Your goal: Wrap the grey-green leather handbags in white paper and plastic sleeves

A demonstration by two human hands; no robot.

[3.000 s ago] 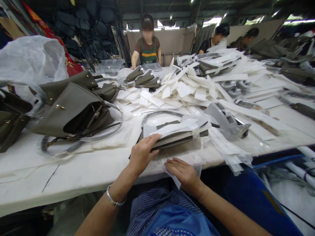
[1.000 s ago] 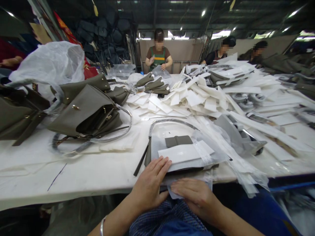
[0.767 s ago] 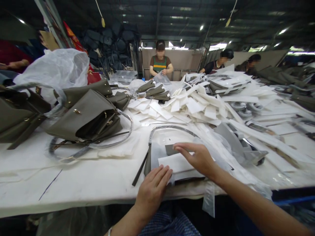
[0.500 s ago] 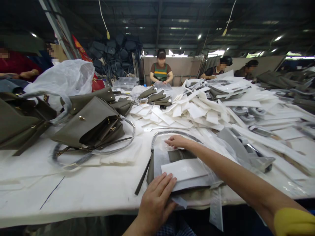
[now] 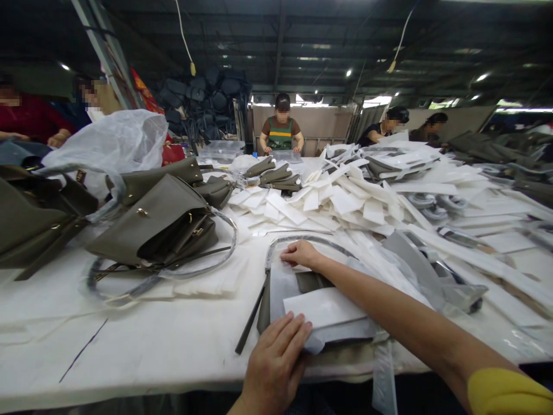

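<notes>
An olive-grey handbag [image 5: 264,311] lies flat at the table's front edge, mostly covered by a thin translucent sheet [image 5: 277,294]. Its wrapped handle [image 5: 271,253] arches away from me, and a dark strap hangs off its left side. Across the sheet rests a white foam strip [image 5: 324,306]. My left hand [image 5: 276,357] lies with fingers stretched on the near left corner of the strip and sheet; its thumb is partly hidden. My right hand [image 5: 302,255] reaches over the bag, fingers pinched at the sheet's far left corner, inside the handle's arch.
Olive handbags [image 5: 159,216] with wrapped handles stand on the left, near a clear plastic bag [image 5: 112,138]. White foam strips [image 5: 345,196] are heaped beyond my work. At right lies a grey wrapped piece [image 5: 415,265]. A co-worker [image 5: 283,129] stands across the table; others work at both sides.
My right hand has moved slightly left, and the sheet's far left corner has shifted with it. My left hand stays pressed on the strip. The view has tilted a little.
</notes>
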